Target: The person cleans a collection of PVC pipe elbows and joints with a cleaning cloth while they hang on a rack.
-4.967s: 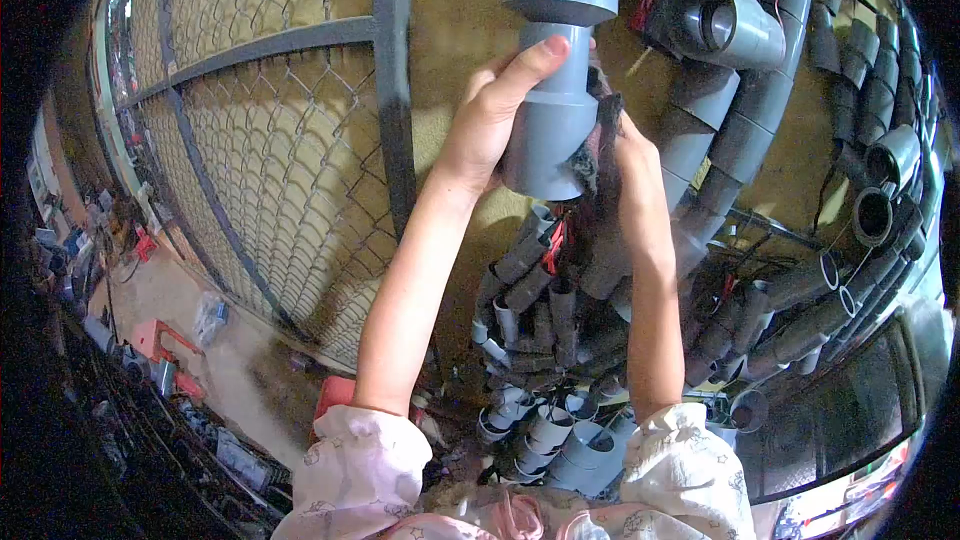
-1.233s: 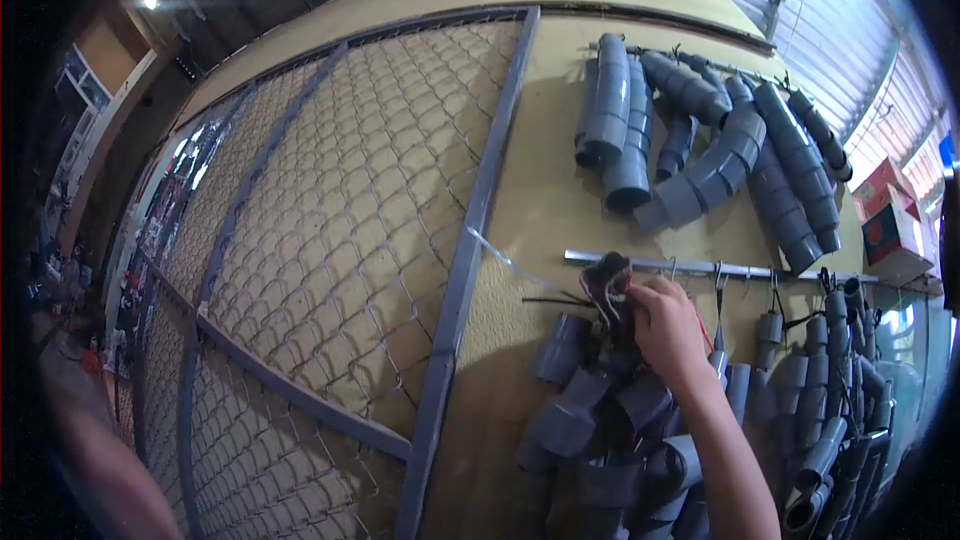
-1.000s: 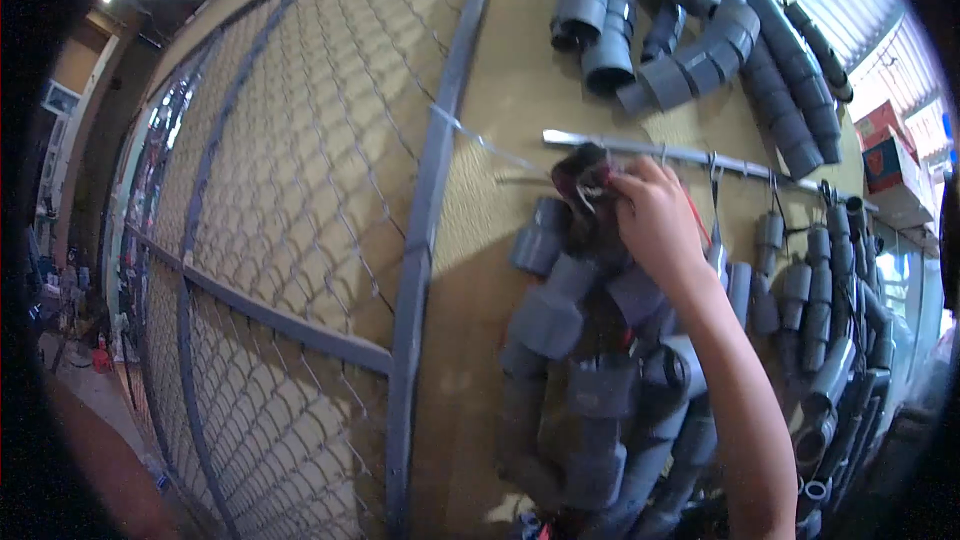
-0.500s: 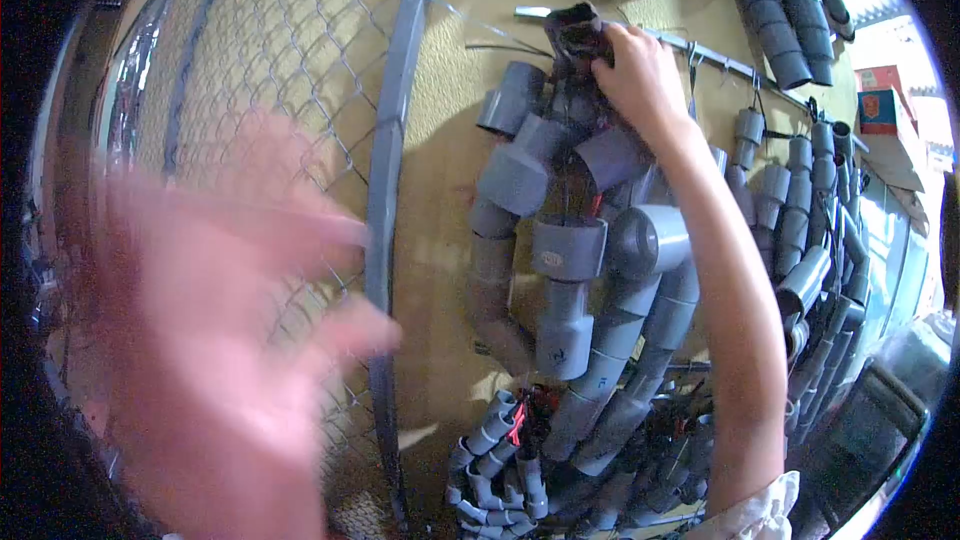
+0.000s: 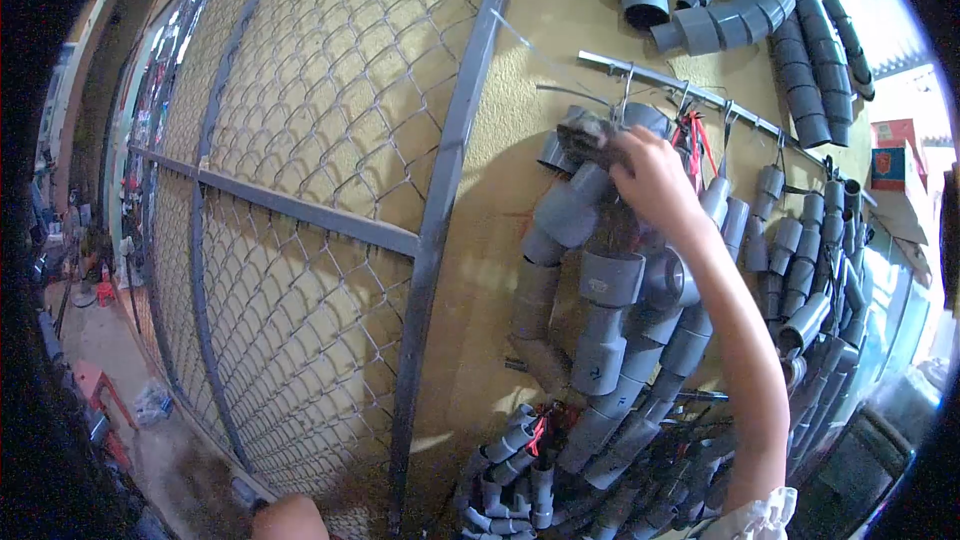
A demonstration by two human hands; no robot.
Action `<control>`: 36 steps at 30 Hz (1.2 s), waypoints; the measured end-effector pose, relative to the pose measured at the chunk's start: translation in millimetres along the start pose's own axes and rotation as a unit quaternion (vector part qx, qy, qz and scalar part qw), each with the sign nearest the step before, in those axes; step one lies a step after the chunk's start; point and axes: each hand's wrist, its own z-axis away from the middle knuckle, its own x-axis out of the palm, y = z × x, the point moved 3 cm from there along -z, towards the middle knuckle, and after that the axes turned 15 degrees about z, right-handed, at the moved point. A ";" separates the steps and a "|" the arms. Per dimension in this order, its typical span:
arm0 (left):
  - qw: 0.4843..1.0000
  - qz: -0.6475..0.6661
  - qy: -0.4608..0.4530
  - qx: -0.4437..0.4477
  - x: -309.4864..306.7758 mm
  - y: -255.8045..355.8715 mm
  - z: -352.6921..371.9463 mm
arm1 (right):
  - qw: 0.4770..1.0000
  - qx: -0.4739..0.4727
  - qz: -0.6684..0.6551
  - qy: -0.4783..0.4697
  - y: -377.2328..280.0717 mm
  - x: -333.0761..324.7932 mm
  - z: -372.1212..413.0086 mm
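My right hand [image 5: 655, 175] is raised at the upper middle of the view, its fingers closed on a dark crumpled cloth [image 5: 590, 137]. The cloth lies against the top of a hanging bunch of grey pipe fittings [image 5: 612, 278]. These fittings hang in strings below a metal rail [image 5: 690, 90] on the yellow wall. Of my left side, only a rounded bit of bare skin [image 5: 290, 518] shows at the bottom edge; whether it is hand or arm I cannot tell, and no fingers are visible.
A chain-link mesh gate [image 5: 320, 210] with a grey frame stands at the left. More grey fittings [image 5: 795, 240] hang at the right, with dark pipes above. Red boxes [image 5: 893, 168] sit at the far right. A red stool [image 5: 100, 395] stands on the floor at far left.
My blurred left hand has dropped from in front of the mesh to the bottom edge. The view has shifted left, and my right hand with the cloth now sits lower on the bunch.
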 end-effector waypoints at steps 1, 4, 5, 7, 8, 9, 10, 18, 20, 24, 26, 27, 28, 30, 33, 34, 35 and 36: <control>1.000 0.021 0.001 0.006 -0.7 1.6 0.7 | 1.000 0.011 -0.001 0.013 6.1 -0.6 -1.3; 0.993 0.106 0.003 0.041 -1.8 7.9 -0.7 | 0.992 0.094 0.073 0.035 40.0 -9.3 -14.4; 0.988 0.143 0.003 0.057 -1.4 9.9 -4.4 | 0.989 0.114 0.058 0.068 44.9 -11.8 -18.9; 0.974 0.212 0.000 0.078 1.0 9.8 -14.2 | 0.989 0.111 0.045 0.084 44.6 -12.8 -16.9; 0.969 0.237 -0.008 0.072 4.5 7.5 -21.3 | 0.993 0.089 0.044 0.068 38.9 -9.8 -15.0; 0.976 0.217 -0.023 0.021 11.0 -1.0 -30.9 | 0.994 0.090 0.019 -0.053 24.6 -12.1 -12.5; 0.983 0.168 -0.048 -0.051 19.0 -15.2 -41.4 | 0.999 -0.021 -0.029 -0.002 17.2 -4.4 -4.3; 0.940 -0.170 -0.198 -0.220 59.5 -169.4 -30.2 | 0.994 0.049 0.075 0.065 49.2 -15.1 -16.6; 0.935 -0.260 -0.185 -0.154 65.2 -195.4 -17.0 | 0.998 -0.027 0.022 -0.048 20.8 -8.5 -3.3; 0.957 -0.153 -0.134 -0.207 70.3 -255.0 -1.6 | 0.996 0.042 0.069 0.041 48.9 -13.1 -8.4; 0.921 -0.189 -0.168 -0.297 73.9 -262.9 -3.0 | 0.990 0.128 0.048 0.042 63.3 -14.3 -16.5; 0.897 -0.208 -0.183 -0.344 72.8 -264.6 1.7 | 0.992 0.103 0.042 0.064 58.0 -11.2 -15.5; 0.919 -0.194 -0.163 -0.303 72.2 -262.4 5.0 | 0.992 0.078 0.035 0.088 51.5 -8.1 -15.1; 0.955 -0.170 -0.117 -0.212 73.1 -253.9 7.6 | 0.997 -0.036 0.038 -0.058 26.2 -1.1 -4.7; 0.945 -0.152 -0.087 -0.277 66.6 -237.4 2.9 | 0.999 0.039 0.028 -0.001 51.5 -0.3 -5.1; 0.941 -0.156 -0.077 -0.290 66.6 -236.3 3.9 | 0.994 0.097 0.045 0.023 66.2 2.2 -10.4; 0.948 -0.157 -0.063 -0.271 66.1 -237.3 5.5 | 0.986 0.150 0.060 0.039 66.8 -4.3 -15.2; 0.949 -0.161 -0.062 -0.266 64.7 -236.5 6.0 | 0.980 0.168 0.087 0.055 66.7 0.0 -16.3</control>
